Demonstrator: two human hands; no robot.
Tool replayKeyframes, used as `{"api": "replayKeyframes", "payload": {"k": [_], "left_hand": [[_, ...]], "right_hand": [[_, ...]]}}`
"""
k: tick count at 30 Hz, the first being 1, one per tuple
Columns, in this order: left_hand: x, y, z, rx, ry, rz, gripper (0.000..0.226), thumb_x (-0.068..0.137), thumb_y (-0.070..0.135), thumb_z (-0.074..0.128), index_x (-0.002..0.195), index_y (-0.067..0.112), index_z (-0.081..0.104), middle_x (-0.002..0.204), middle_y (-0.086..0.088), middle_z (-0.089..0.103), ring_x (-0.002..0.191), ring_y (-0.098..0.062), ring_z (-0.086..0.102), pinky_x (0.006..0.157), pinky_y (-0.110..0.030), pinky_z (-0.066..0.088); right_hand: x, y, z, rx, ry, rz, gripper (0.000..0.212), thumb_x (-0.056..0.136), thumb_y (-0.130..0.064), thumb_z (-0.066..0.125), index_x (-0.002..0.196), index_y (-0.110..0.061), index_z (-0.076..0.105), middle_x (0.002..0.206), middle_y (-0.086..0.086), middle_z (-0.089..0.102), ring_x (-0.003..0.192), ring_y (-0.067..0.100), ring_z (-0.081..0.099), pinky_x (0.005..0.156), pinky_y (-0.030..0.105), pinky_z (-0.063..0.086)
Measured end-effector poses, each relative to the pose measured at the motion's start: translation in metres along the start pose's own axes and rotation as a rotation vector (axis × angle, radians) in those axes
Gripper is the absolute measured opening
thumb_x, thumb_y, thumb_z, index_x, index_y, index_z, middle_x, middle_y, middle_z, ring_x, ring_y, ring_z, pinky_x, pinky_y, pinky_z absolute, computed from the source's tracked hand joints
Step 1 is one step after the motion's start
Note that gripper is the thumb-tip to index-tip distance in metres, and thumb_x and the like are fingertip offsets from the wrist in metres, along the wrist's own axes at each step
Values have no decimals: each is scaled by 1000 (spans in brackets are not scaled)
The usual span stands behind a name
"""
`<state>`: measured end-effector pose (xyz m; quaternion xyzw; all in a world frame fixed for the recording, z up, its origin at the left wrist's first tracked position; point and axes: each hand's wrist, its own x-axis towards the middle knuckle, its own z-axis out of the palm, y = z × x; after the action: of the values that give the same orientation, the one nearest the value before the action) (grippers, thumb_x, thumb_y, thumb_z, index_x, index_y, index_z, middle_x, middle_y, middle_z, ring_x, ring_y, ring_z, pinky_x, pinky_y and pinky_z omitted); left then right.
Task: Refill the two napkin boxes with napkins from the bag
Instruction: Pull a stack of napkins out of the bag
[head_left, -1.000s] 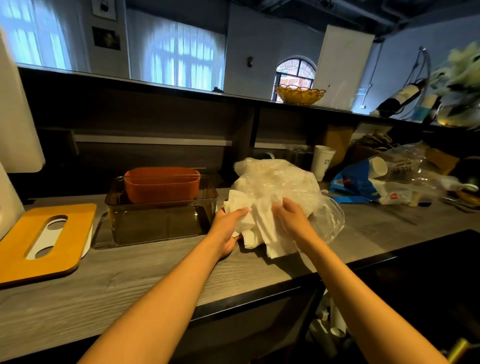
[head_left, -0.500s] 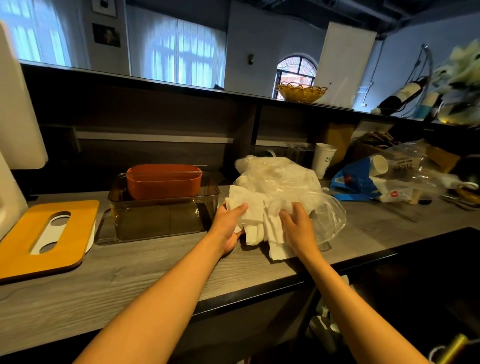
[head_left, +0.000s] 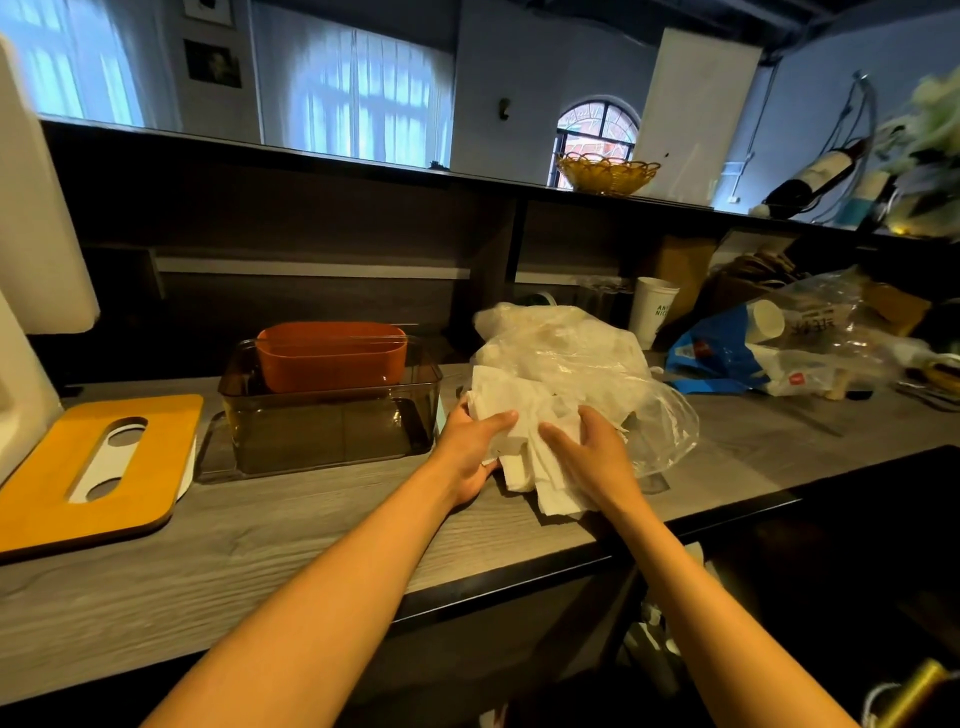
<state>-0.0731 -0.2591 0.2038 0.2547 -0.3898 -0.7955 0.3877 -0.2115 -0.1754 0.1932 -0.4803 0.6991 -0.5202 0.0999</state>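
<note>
- My left hand grips the left side of a loose bundle of white napkins; thumb lies over the top of the paper, fingers curl under it.
- My right hand lies on the right side of the same bundle, fingers bent down over the paper and clutching it.
- The napkins spill out of the mouth of a clear plastic bag, which sits just behind them, about mid-worktop; lower sheets hang toward the worktop's front edge.
- Smoked transparent napkin box stands just left of my left hand, lid off; I cannot tell whether hand and box touch.
- Orange napkin box stands right behind the transparent one, toward the back edge, open at the top.
- Orange lid with an oval slot lies flat near the worktop's left end, apart from both boxes.
- White paper cup stands behind the bag at the back edge.
- Blue-and-clear bag of cups lies toward the right end.
</note>
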Motion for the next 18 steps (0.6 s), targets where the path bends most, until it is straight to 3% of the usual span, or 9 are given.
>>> {"api": "replayKeyframes", "payload": {"k": [4, 9, 14, 18], "left_hand": [[0, 1, -2, -126, -11, 22, 46, 91, -5, 60, 135, 10, 52, 123, -16, 66, 105, -30, 67, 75, -42, 60], [-2, 4, -2, -224, -61, 18, 41, 95, -2, 54, 135, 5, 54, 122, -17, 66, 98, -26, 70, 77, -39, 61], [3, 4, -1, -214, 27, 52, 42, 95, -2, 56, 135, 10, 52, 124, -15, 64, 103, -29, 66, 76, -45, 60], [3, 1, 0, -99, 70, 53, 40, 94, -4, 56, 127, 16, 50, 127, -12, 59, 104, -30, 62, 64, -44, 61]], "right_hand": [[-4, -7, -5, 96, -70, -48, 20, 90, -27, 69, 108, -24, 62, 98, -13, 67, 87, -9, 62, 71, 9, 46], [-6, -10, -8, 244, -115, -32, 10, 91, -20, 67, 100, -24, 65, 94, -3, 71, 81, 6, 68, 67, 18, 50], [-6, -6, -21, 582, 123, 143, 18, 90, -16, 69, 105, -10, 64, 91, 8, 71, 73, 18, 70, 58, 27, 57], [-4, 3, -28, 693, 279, 132, 28, 91, -17, 66, 117, -7, 62, 101, 10, 70, 91, 27, 69, 76, 40, 58]]}}
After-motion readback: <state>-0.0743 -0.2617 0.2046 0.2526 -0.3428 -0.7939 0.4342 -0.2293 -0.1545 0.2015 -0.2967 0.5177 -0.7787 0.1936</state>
